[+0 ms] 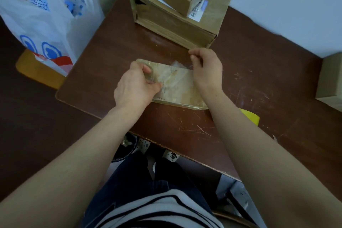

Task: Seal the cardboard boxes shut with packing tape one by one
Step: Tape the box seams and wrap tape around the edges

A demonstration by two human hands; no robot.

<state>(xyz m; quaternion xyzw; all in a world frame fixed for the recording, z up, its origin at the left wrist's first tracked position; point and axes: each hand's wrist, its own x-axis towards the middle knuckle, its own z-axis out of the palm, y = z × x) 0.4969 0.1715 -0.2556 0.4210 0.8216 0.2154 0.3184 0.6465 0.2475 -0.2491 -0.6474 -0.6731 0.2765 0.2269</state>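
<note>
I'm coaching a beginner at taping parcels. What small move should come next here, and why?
Probably lower the right hand and press the tape strip it pinches onto the flat box. The left hand holds the clear tape roll at the box's other end, so the strip seems stretched over the top, not yet stuck down.

Plastic bag (46,24) beside brown table (111,52)

Dim, flat indoor light; soft shadows; faint sheen on table (240,72); wide-angle bending at edges; slight overall softness.
</note>
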